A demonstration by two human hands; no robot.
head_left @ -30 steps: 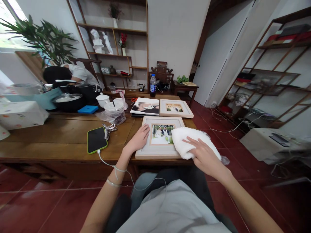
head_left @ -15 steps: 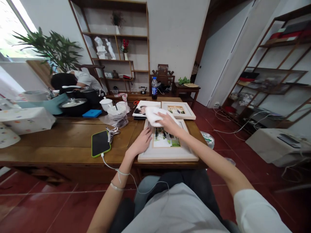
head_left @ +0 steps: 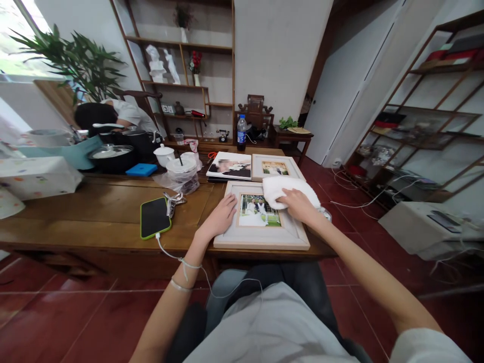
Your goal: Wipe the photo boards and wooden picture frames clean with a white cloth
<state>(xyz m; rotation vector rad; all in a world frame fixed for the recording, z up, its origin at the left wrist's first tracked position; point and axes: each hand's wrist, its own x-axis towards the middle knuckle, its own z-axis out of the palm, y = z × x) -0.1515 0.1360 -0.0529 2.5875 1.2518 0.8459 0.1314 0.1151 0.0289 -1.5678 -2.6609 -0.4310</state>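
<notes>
A white picture frame with a photo of two people on grass lies flat at the table's front edge. My left hand rests flat on the frame's left side, fingers stretched out and holding nothing. My right hand grips a folded white cloth over the frame's upper right corner, covering that corner and part of the photo's edge. Behind it lie a second picture frame and a photo album or print showing a dark suit.
On the wooden table to the left are a phone on a charging cable, a bagged lidded cup, a white teapot, a blue box and a pan. A bottle stands at the back. Another person leans down behind the pots.
My right hand has moved the white cloth from the frame's upper left to its upper right, uncovering the photo. My left hand stays at the left side.
</notes>
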